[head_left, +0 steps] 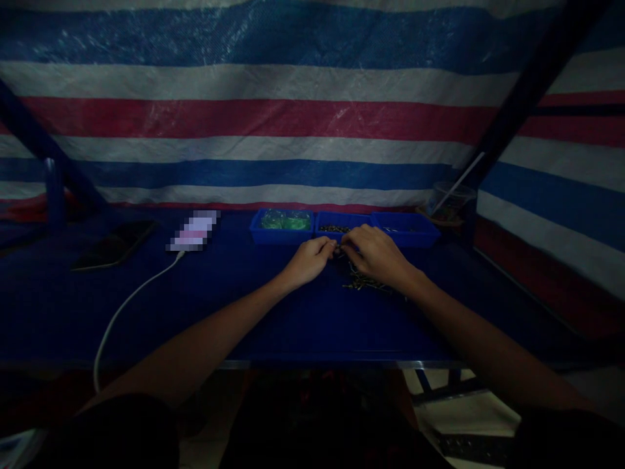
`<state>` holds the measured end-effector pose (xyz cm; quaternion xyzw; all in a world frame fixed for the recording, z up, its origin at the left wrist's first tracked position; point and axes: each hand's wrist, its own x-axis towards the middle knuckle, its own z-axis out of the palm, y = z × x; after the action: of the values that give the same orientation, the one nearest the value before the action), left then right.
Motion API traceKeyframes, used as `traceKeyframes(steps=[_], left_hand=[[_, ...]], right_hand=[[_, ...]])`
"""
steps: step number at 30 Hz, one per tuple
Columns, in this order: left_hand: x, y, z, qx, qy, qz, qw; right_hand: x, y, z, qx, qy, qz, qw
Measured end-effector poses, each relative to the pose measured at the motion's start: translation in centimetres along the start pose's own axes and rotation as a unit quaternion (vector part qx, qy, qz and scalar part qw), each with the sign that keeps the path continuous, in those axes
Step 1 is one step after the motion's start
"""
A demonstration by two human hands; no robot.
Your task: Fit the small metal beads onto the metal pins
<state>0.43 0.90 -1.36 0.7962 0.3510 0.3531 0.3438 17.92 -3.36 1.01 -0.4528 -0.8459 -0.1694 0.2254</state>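
My left hand [311, 260] and my right hand [375, 253] meet above the blue table, fingertips close together. Each is closed in a pinch, and between them is something small and dark that I cannot make out. Below my right hand lies a loose pile of small, thin, brass-coloured pieces [364, 280], partly covered by that hand. Just beyond my fingers stands a blue tray [359, 220] with small dark metallic pieces [333, 228] in it; my right hand hides part of it.
A left blue tray [282, 239] holds green pieces in clear plastic [286, 220]; a right blue tray [413, 236] adjoins the middle one. A phone [196, 229] with a white cable [127, 301] and a dark phone [117, 244] lie left. A clear cup [452, 198] stands back right.
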Motion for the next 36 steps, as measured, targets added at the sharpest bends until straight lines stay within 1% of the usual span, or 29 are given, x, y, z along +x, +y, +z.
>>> traceKeyframes(steps=[5, 7, 8, 9, 10, 12, 13, 14, 15, 16, 17, 19, 20, 21, 22, 23, 25, 26, 28, 29, 30, 31, 33, 36], left_hand=[[-0.3, 0.4, 0.0, -0.016, -0.015, 0.005, 1.0], [-0.6, 0.9, 0.0, 0.009, -0.038, 0.015, 0.999], [-0.9, 1.2, 0.0, 0.028, -0.056, 0.025, 0.998], [-1.2, 1.5, 0.1, 0.05, -0.077, 0.041, 0.995], [-1.4, 1.7, 0.2, 0.075, -0.099, 0.063, 0.99], [-2.0, 2.2, 0.5, 0.125, -0.133, 0.113, 0.977], [-2.2, 2.3, 0.8, 0.146, -0.146, 0.136, 0.969], [-2.4, 2.3, 1.0, 0.164, -0.155, 0.154, 0.962], [-2.5, 2.3, 1.2, 0.177, -0.16, 0.167, 0.957], [-2.6, 2.3, 1.4, 0.187, -0.165, 0.174, 0.953], [-2.7, 2.3, 1.5, 0.194, -0.166, 0.177, 0.95], [-2.7, 2.1, 1.6, 0.208, -0.162, 0.178, 0.948], [-2.7, 2.1, 1.5, 0.214, -0.157, 0.177, 0.948], [-2.7, 2.0, 1.4, 0.218, -0.154, 0.176, 0.948], [-2.7, 2.0, 1.3, 0.218, -0.15, 0.174, 0.948], [-2.6, 2.0, 1.2, 0.214, -0.147, 0.169, 0.951], [-2.4, 2.0, 0.9, 0.179, -0.136, 0.149, 0.963], [-2.2, 2.1, 0.7, 0.144, -0.124, 0.131, 0.973], [-1.6, 2.0, 0.2, 0.039, -0.092, 0.08, 0.992], [-1.3, 2.0, -0.1, -0.028, -0.074, 0.05, 0.996], [-1.0, 2.0, -0.4, -0.099, -0.054, 0.019, 0.993], [-0.7, 2.0, -0.7, -0.169, -0.035, -0.01, 0.985], [-0.3, 1.9, -1.3, -0.287, -0.006, -0.06, 0.956], [-0.1, 1.8, -1.6, -0.387, 0.007, -0.113, 0.915]], right_hand=[[0.2, -0.1, -0.7, -0.018, 0.003, -0.001, 1.0], [0.3, 0.0, -1.2, -0.005, 0.039, 0.022, 0.999], [0.2, 0.2, -1.5, 0.008, 0.079, 0.039, 0.996], [0.2, 0.4, -1.8, 0.021, 0.133, 0.058, 0.989], [0.1, 0.7, -2.3, 0.032, 0.202, 0.078, 0.976], [-0.1, 1.3, -3.2, 0.04, 0.349, 0.118, 0.929], [-0.1, 1.6, -3.7, 0.037, 0.407, 0.14, 0.902], [0.0, 1.9, -4.1, 0.03, 0.442, 0.161, 0.882], [0.1, 2.2, -4.3, 0.018, 0.449, 0.178, 0.875], [0.2, 2.5, -4.4, 0.003, 0.425, 0.19, 0.885], [0.4, 2.9, -4.3, -0.016, 0.374, 0.198, 0.906], [0.7, 3.3, -3.6, -0.049, 0.232, 0.199, 0.951], [0.7, 3.4, -3.1, -0.058, 0.165, 0.197, 0.965], [0.6, 3.5, -2.6, -0.057, 0.111, 0.196, 0.973], [0.5, 3.4, -2.1, -0.049, 0.075, 0.195, 0.977], [0.4, 3.2, -1.7, -0.031, 0.053, 0.192, 0.98], [0.1, 2.5, -1.1, 0.025, 0.034, 0.171, 0.984], [0.0, 2.1, -0.9, 0.056, 0.032, 0.155, 0.986], [-0.1, 1.3, -0.7, 0.108, 0.032, 0.111, 0.987], [-0.1, 1.0, -0.6, 0.126, 0.033, 0.086, 0.988], [-0.1, 0.7, -0.6, 0.139, 0.032, 0.062, 0.988], [-0.2, 0.4, -0.5, 0.149, 0.031, 0.041, 0.987], [-0.2, 0.1, -0.4, 0.161, 0.034, 0.011, 0.986], [-0.2, -0.2, -0.2, 0.156, 0.052, 0.003, 0.986]])
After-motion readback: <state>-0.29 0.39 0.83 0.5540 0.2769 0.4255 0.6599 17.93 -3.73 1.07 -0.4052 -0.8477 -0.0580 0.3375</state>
